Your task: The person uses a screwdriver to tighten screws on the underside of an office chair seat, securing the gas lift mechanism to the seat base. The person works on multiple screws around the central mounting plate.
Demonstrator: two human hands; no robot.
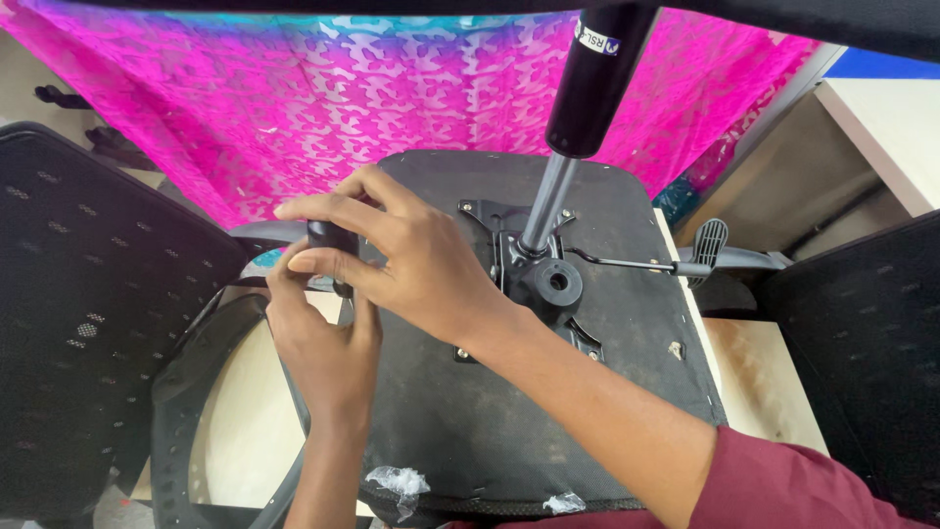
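- We pinch a small black part at centre-left: right hand grips above, left hand steadies below.
- Upturned chair seat exposes its underside for access.

Both hands on perhaps an armrest

Bright pink patterned cloth is hanging across the back ahead of me, shading to blue-teal along its top edge. A pale wooden tabletop is showing below on my right. A white desk edge is sitting at the far right with a brown panel under it. Light is falling even and bright.
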